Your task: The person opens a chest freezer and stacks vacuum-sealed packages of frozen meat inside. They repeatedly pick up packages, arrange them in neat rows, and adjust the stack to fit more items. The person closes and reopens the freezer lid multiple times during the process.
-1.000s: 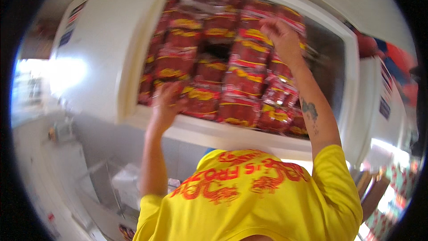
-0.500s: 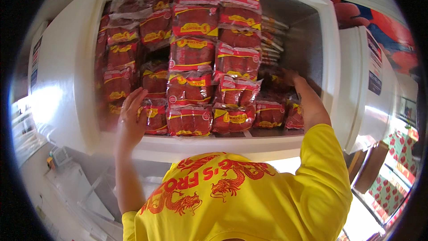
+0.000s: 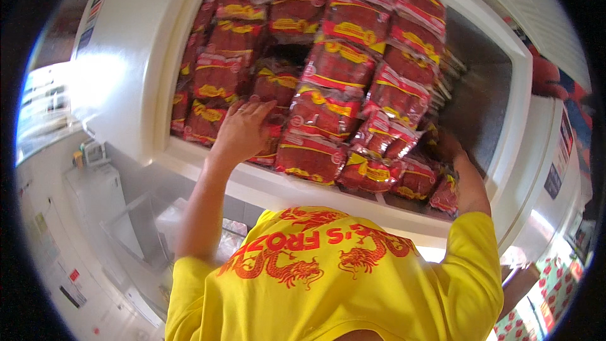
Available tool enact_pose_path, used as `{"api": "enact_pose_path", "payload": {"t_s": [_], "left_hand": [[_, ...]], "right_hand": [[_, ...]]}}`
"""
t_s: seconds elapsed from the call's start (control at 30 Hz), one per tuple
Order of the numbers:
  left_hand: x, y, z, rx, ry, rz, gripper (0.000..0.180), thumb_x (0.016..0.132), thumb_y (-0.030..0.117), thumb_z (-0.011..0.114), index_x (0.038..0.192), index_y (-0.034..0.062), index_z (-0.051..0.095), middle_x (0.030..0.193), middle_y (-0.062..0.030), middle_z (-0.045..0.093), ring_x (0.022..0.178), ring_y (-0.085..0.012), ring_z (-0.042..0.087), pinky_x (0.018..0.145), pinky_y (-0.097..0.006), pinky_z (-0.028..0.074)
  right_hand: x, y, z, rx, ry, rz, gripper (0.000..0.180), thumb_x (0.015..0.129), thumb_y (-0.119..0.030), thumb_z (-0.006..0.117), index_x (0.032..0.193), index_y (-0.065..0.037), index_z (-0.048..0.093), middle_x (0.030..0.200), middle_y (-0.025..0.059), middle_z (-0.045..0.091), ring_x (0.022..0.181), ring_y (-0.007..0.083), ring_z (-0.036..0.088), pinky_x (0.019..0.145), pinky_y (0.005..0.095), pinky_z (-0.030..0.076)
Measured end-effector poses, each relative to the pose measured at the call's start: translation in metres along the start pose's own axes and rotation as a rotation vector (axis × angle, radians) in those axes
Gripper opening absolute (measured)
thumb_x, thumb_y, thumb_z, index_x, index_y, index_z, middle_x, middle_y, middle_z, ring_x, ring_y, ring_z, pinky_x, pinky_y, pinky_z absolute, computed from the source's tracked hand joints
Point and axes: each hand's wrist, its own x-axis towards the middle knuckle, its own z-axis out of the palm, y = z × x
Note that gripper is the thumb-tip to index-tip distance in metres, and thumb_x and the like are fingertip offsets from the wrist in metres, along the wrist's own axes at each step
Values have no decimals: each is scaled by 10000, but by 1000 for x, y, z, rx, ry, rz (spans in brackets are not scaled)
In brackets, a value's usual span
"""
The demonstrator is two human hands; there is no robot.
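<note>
Rows of clear-and-red plastic packs (image 3: 344, 63) of reddish food with yellow labels lie in a white chest freezer (image 3: 161, 145). Over the near left packs is my left hand (image 3: 243, 129), fingers spread, with a red pack (image 3: 268, 142) just under it and nothing held. My right hand (image 3: 447, 145) reaches down at the right end of the rows, beside a dark pack (image 3: 431, 136). Its fingers are blurred and partly hidden, so I cannot tell whether they grip that pack. A tilted, crinkled pack (image 3: 385, 136) lies to its left.
Behind my right hand, lighter packs (image 3: 449, 76) stand stacked on edge against the freezer's dark inner wall (image 3: 476, 82). A dark gap (image 3: 291, 53) opens among the left packs. White lids or cabinets flank the freezer, and a clear plastic bin (image 3: 136, 221) stands lower left.
My view has turned and shifted, so the freezer appears tilted and farther right. My left hand has moved right across the near packs. My right hand stays low at the right end.
</note>
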Motion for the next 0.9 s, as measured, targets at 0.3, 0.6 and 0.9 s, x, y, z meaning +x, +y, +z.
{"api": "enact_pose_path", "payload": {"t_s": [0.3,0.6,0.9], "left_hand": [[-20,-6,2,-5,53,83,338,871,242,571,1179,107,598,1140,-126,621,1162,-303,545,1096,-474,324],[-41,-9,11,-87,204,89,351,854,196,613,1198,128,591,1169,-88,583,1228,-269,489,1093,-460,325],[-43,-13,12,-149,245,104,342,858,186,612,1194,125,594,1170,-81,583,1230,-273,493,1079,-469,337]], "right_hand": [[-43,27,-142,385,-22,17,568,664,-70,788,1187,-18,571,988,64,663,895,188,648,822,342,520],[21,-345,-34,129,-40,-748,748,724,-266,826,1316,5,459,1143,130,623,1047,246,600,927,339,477],[133,-399,102,-375,-585,-598,677,705,-196,813,1255,11,476,1129,162,627,1064,273,581,929,375,451]]}}
